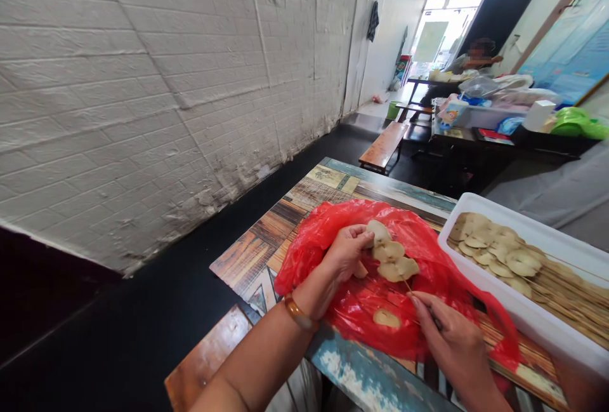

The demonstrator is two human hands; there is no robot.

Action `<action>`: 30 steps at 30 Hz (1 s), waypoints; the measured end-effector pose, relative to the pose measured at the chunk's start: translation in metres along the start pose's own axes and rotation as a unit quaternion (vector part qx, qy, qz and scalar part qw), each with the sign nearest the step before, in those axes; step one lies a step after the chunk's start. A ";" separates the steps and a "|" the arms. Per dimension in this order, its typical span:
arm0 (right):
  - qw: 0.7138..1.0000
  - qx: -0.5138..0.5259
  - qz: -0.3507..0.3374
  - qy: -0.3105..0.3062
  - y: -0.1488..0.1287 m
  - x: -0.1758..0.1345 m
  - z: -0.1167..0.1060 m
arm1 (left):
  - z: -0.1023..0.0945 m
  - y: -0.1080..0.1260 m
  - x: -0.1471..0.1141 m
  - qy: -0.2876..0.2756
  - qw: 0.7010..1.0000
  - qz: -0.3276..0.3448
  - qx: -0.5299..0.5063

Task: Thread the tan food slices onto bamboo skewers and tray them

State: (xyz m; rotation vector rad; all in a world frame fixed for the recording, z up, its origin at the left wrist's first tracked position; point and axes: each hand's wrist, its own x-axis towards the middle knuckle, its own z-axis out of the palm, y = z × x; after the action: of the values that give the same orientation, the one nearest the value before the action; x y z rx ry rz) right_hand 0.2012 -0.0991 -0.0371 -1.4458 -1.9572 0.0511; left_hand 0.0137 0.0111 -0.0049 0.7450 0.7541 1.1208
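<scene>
Seemingly threading round slices [391, 251] onto a wooden skewer [408, 285], pinching slices in left hand [348, 252], skewer in right hand [450, 329]; next, probably calling for careful alignment.

A glossy amber-brown bangle [295, 315] circles the bare left forearm [259, 352], with pale, creased clothing [301, 390] beside it.

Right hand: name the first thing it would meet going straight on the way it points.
The right hand points along the stick towards the pale slices threaded on it, so those would likely come first; the red bag lies below, and depth is unclear.
</scene>
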 end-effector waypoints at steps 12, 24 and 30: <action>0.998 -0.047 -0.037 0.011 -0.001 0.003 -0.003 | 0.003 0.006 -0.004 0.022 0.999 -0.032 -0.016; 0.996 -0.067 -0.049 0.022 0.000 0.002 0.000 | 0.002 0.003 -0.004 0.009 1.000 -0.022 0.017; 0.998 -0.048 -0.026 0.002 -0.005 0.003 0.000 | 0.003 0.003 -0.004 -0.007 1.000 -0.015 0.025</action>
State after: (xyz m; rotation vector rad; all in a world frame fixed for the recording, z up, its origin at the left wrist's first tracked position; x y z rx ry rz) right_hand 0.1963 -0.0981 -0.0332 -1.4534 -2.0176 -0.0712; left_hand 0.0136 0.0074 -0.0008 0.7798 0.7820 1.0715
